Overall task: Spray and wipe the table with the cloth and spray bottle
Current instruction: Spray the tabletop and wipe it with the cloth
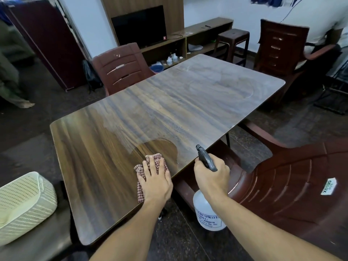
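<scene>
Head view: my left grip (155, 182) lies flat, fingers straight, pressing the cloth (156, 159) onto the tabletop (169, 102) near its right edge. My right grip (211, 176) curls round the spray bottle (206, 209), held beyond that edge. A rightward stroke could drag the cloth off.

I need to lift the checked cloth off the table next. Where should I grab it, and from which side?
Pinch the bunched far end of the cloth from above: its folds stand up just past the fingertips of the left hand. The rest lies flat on the table under that palm, with little to catch.
</scene>
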